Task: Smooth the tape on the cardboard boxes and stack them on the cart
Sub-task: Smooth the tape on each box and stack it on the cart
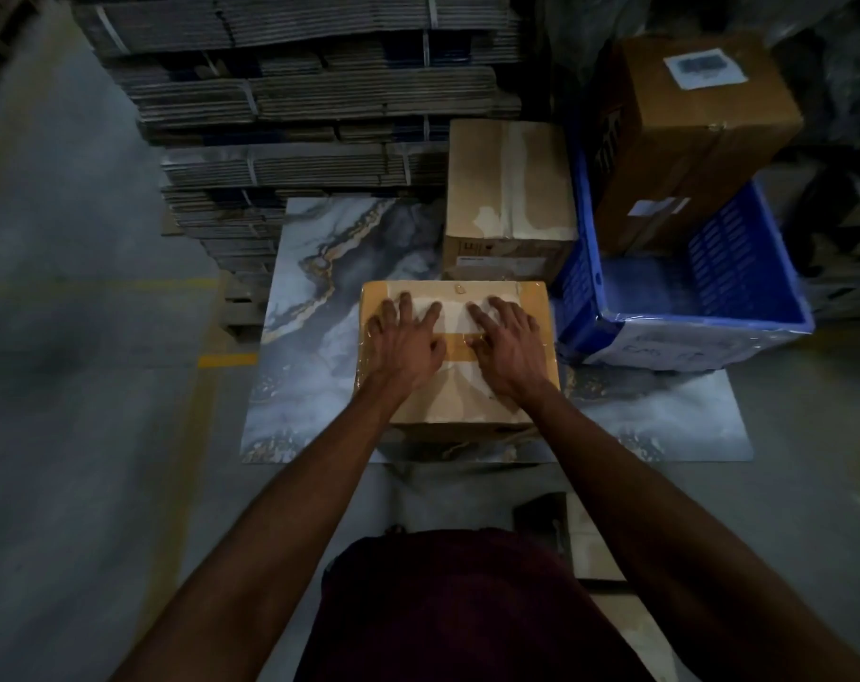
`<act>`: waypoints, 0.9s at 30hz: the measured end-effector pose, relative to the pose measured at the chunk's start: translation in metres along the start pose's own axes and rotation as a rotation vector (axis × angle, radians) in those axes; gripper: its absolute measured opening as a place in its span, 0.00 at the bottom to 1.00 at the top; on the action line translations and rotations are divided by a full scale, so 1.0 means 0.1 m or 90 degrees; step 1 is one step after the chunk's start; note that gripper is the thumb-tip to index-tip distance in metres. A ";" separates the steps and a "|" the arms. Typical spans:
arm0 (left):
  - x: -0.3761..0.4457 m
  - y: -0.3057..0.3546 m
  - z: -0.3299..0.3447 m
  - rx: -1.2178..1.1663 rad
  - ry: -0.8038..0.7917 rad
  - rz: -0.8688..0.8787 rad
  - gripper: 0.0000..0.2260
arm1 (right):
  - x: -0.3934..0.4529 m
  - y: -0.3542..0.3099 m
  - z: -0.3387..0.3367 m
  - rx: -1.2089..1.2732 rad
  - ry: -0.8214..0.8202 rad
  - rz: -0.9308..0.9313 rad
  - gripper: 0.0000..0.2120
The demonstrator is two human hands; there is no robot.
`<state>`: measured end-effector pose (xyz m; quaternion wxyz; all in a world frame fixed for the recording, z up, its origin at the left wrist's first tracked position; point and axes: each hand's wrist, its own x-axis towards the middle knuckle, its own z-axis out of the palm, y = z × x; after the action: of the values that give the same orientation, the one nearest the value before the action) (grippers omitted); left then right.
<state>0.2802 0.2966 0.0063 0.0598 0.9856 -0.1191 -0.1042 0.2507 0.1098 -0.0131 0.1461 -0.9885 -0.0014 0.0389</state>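
A taped cardboard box [467, 401] sits on a marble-patterned board [329, 297] in front of me. My left hand [403, 339] lies flat on the left half of its top, fingers spread over the clear tape. My right hand [509, 339] presses the right half the same way. Behind it stands a second, taller cardboard box [509, 189] with a tape strip down its middle. No cart can be made out for certain.
A blue plastic crate [743, 287] stands at the right with a large brown labelled box [698, 125] leaning in it. Strapped bundles of flat cardboard [295, 91] are piled behind. Grey concrete floor [74, 386] with a yellow line lies to the left.
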 end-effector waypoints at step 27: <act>-0.65 -0.21 -0.07 -0.172 -0.063 -0.132 0.27 | -0.65 -0.01 -0.06 0.120 -0.029 0.203 0.38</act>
<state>0.2250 0.3339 0.0224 0.1747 0.9693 -0.0045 -0.1732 0.1869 0.1081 -0.0018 0.2302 -0.9570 0.1554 0.0836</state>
